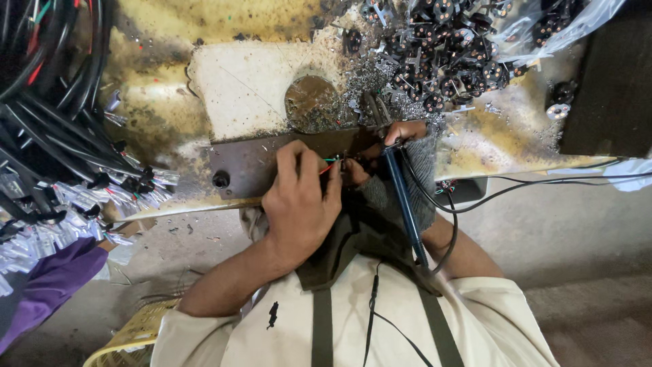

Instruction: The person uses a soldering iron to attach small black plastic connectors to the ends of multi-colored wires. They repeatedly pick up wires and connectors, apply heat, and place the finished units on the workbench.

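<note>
Grimy counter (pixel 170 102), frame centre: left hand (pixel 299 200) pinching coloured wires (pixel 331 163) on metal plate (pixel 244 163); right hand (pixel 401 132) gripping blue soldering iron (pixel 404 204). Soldering step; next likely needs steady tip contact.

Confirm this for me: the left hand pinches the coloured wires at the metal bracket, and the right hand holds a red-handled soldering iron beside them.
Wrong on one point: the soldering iron in the right hand has a blue handle, not red. The head view shows it. The left hand does pinch the coloured wires at the metal bracket.
</note>
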{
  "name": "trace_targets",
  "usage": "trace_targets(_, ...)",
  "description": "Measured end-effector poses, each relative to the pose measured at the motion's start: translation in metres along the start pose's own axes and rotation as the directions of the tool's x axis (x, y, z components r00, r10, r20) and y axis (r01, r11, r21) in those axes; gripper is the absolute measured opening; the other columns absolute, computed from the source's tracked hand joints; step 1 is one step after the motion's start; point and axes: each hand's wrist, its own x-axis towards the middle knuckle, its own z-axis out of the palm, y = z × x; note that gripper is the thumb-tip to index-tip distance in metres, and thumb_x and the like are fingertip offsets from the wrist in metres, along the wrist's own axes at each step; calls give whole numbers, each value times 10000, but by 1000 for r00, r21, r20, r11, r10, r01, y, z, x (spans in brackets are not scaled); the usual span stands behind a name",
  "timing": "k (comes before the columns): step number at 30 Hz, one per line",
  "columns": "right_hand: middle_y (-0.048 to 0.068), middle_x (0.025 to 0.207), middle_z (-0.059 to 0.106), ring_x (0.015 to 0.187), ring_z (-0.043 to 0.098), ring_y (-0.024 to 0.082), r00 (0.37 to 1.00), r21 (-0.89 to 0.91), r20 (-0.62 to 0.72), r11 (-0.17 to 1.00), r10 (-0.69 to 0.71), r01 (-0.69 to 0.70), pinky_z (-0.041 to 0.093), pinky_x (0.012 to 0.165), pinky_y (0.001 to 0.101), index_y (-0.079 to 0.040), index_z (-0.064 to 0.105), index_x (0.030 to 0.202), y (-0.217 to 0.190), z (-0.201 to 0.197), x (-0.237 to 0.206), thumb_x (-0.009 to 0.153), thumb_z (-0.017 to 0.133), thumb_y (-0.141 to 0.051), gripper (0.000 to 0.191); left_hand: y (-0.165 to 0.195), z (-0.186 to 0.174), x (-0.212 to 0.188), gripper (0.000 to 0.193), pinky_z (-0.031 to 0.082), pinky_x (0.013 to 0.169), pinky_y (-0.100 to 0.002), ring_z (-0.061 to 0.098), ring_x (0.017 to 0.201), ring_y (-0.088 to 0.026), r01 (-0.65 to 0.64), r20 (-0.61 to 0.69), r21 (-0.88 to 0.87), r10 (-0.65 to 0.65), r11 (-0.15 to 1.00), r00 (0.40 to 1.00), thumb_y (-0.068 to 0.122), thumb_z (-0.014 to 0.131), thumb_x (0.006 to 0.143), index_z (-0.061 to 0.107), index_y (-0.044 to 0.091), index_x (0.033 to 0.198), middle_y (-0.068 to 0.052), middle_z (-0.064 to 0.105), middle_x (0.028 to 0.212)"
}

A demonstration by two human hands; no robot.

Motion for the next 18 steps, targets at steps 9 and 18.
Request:
trace_targets(9,64,937,725,796,663,141,873,-34,231,901,429,-433,509,694,238,-150,665,1177,44,-9,-37,1036,764,-59,195,2,-122,56,155,408,493,-352,590,558,-195,-227,201,208,186,951,962,181,791,936,779,34,986,-67,666,741)
trace_targets(18,71,1263,659,908,639,108,1000,300,-17,954,-18,22,509,796,216,-120,349,1326,22,1,-31,953,824,-108,604,-147,-87,81,159,472,727,-367,617,811,-188,140,-159,973,92,183,983,19,692,796,660,22,951,-110,619,988)
